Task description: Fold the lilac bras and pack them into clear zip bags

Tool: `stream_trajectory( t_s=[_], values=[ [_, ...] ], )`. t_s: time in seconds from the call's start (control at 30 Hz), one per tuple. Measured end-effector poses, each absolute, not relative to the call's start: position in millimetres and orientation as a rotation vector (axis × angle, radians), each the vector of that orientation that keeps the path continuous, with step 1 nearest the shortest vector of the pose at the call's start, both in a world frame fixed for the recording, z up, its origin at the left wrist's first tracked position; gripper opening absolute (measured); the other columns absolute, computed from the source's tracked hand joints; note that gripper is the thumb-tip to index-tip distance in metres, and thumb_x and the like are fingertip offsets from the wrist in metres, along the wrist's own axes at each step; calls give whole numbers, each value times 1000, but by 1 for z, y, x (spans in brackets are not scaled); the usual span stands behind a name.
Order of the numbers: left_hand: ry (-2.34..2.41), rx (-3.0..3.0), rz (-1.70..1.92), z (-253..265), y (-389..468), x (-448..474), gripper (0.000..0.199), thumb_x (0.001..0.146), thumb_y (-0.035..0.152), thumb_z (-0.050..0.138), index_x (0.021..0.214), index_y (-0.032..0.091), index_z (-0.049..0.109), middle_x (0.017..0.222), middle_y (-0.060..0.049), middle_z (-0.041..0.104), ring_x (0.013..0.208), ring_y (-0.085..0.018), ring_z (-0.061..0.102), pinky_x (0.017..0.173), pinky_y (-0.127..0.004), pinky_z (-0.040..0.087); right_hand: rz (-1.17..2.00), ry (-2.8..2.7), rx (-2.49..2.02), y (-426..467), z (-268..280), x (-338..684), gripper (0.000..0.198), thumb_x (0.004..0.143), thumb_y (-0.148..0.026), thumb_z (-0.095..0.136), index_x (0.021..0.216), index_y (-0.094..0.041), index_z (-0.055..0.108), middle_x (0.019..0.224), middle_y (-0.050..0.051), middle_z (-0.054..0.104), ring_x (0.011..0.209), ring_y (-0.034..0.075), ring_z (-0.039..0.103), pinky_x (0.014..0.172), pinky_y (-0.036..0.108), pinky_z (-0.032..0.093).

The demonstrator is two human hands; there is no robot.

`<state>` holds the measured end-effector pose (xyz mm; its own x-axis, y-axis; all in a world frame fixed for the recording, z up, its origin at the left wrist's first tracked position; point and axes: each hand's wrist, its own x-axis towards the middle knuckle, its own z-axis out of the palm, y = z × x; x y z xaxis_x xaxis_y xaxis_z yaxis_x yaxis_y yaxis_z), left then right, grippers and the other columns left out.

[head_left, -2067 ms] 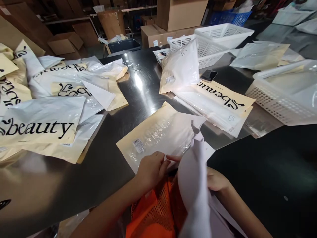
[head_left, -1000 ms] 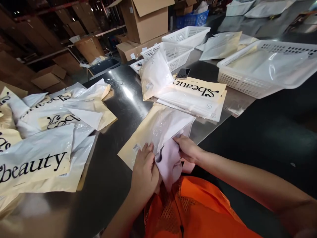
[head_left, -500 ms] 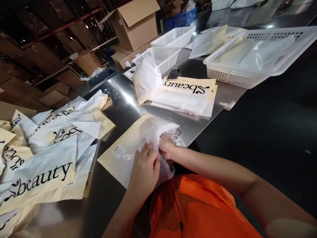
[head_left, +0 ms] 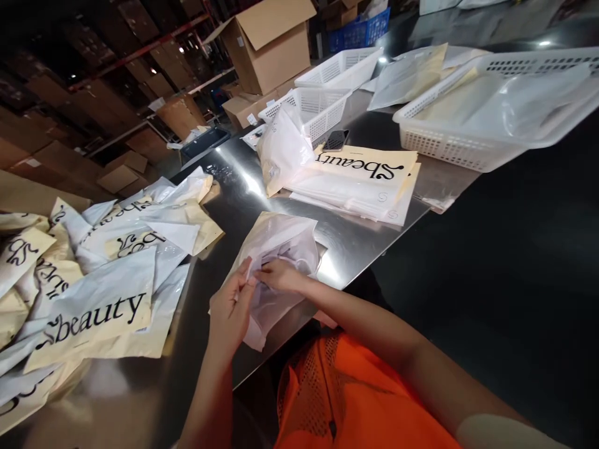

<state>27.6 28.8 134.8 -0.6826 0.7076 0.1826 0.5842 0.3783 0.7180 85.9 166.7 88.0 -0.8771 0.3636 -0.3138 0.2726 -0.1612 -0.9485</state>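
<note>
On the metal table in front of me lies a white and cream mailing bag, its mouth spread towards me. My left hand pinches the near left edge of the bag's mouth between thumb and fingers. Inside the opening, my right hand has its fingers closed near that same edge; what they hold is hidden. A thin white cord shows by the right wrist, and the bag's contents cannot be made out. Just beyond lies a stack of flat mailing bags printed "beauty", with a filled bag leaning at its left.
A heap of printed mailing bags covers the left side. White plastic baskets stand at the back and right, one holding clear bags. A phone rests behind the stack. Behind the table is an open cardboard box. The table edge runs diagonally at right.
The bag's mouth has opened wider and its label has turned out of sight. My left hand went from lying flat on the bag to gripping its edge; my right hand moved left within the opening.
</note>
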Motion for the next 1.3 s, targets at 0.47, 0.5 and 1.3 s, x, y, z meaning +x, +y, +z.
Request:
stream_trajectory(
  t_s=[0.47, 0.5, 1.3],
  values=[
    [2755, 1985, 452, 107, -12, 57, 38, 76, -4, 41, 95, 20, 63, 144, -16, 50, 134, -32, 47, 99, -46, 49, 1800, -2568, -511, 170, -24, 236, 51, 85, -47, 62, 128, -20, 60, 132, 11, 59, 132, 30, 47, 111, 42, 37],
    [2815, 1936, 350, 102, -18, 62, 42, 75, -4, 42, 101, 21, 64, 147, -16, 48, 135, -35, 46, 99, -50, 49, 1883, -2568, -409, 170, -17, 230, 40, 90, -46, 56, 119, -21, 67, 124, 9, 65, 124, 28, 54, 107, 39, 41],
    [3179, 1383, 921, 201, -97, -65, 36, 93, 48, 52, 94, 19, 72, 87, 7, 72, 78, -9, 64, 80, -24, 50, 447, -2872, 338, 300, 213, 105, 37, 85, -52, 65, 101, -20, 72, 103, 3, 67, 99, 20, 63, 102, 43, 45]
  ],
)
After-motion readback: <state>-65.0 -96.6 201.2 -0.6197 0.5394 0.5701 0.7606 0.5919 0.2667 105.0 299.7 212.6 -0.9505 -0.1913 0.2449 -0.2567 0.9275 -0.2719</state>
